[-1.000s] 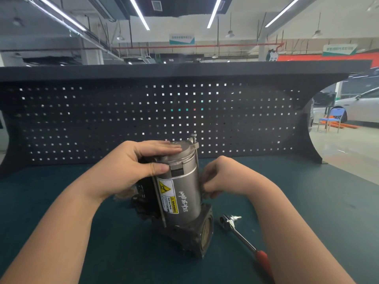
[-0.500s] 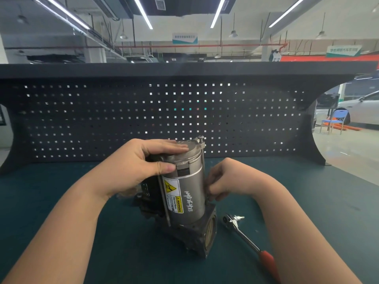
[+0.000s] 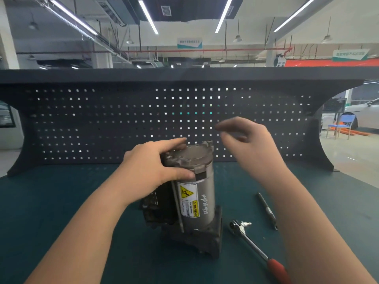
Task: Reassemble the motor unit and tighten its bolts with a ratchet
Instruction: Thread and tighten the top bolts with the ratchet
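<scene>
The grey cylindrical motor unit (image 3: 202, 193) stands upright on its dark cast base in the middle of the bench. It has a yellow warning label on its front. My left hand (image 3: 149, 171) grips its end cap, thumb in front and fingers over the top. A bolt head (image 3: 209, 142) sticks up at the cap's right rim, and a long through-bolt (image 3: 177, 206) runs down the left side. My right hand (image 3: 252, 146) hovers blurred above and right of the cap, fingers loosely apart and holding nothing I can see. The red-handled ratchet (image 3: 252, 244) lies right of the base.
A loose long bolt (image 3: 266, 210) lies on the green bench mat (image 3: 61, 201) beyond the ratchet, partly behind my right forearm. A dark pegboard (image 3: 102, 124) walls off the back of the bench. The open workshop floor, a chair and a car are at far right.
My right hand has left the motor's side and risen above and to the right of the cap. A loose long bolt now shows on the mat. My left hand keeps its grip.
</scene>
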A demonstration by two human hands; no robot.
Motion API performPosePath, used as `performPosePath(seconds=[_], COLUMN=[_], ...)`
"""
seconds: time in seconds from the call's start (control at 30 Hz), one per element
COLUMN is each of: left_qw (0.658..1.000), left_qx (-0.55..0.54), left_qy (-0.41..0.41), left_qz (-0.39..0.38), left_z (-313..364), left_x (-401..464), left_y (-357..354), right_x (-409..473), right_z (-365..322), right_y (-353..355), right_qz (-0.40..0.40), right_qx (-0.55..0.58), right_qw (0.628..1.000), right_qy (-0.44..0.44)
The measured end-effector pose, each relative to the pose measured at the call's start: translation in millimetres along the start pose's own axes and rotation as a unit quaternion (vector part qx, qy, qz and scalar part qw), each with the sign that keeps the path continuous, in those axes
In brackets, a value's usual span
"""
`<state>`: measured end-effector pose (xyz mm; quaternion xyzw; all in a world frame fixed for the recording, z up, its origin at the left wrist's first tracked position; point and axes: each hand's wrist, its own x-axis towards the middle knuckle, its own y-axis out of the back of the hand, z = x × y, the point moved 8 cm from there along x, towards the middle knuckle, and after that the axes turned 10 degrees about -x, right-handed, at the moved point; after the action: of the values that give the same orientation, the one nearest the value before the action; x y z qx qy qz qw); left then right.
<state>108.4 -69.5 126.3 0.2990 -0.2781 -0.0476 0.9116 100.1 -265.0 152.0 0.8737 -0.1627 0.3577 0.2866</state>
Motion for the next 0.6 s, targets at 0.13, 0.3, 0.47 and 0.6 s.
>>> performPosePath(seconds=[0.13, 0.3, 0.47, 0.6], left_qw=[0.998, 1.0, 0.999, 0.998], left_qx=[0.029, 0.007, -0.011, 0.018], left_qy=[-0.035, -0.015, -0.041, -0.053], left_qz=[0.049, 0.013, -0.024, -0.034], left_z=[14.0, 2.5, -4.6, -4.1], left_x=[-3.1, -1.2, 2.7, 4.5], left_y=[-8.1, -4.5, 0.8, -1.5], right_x=[-19.4, -21.2, -20.0, -17.0], right_z=[-49.6, -38.5, -40.5, -42.2], right_y=[-44.6, -58.5, -64.1, -61.6], right_qz=[-0.099, -0.142, -0.112, -0.116], right_qx=[0.038, -0.026, -0.047, -0.036], right_qw=[0.992, 0.989, 0.993, 0.993], right_qy=[0.068, 0.024, 0.001, 0.001])
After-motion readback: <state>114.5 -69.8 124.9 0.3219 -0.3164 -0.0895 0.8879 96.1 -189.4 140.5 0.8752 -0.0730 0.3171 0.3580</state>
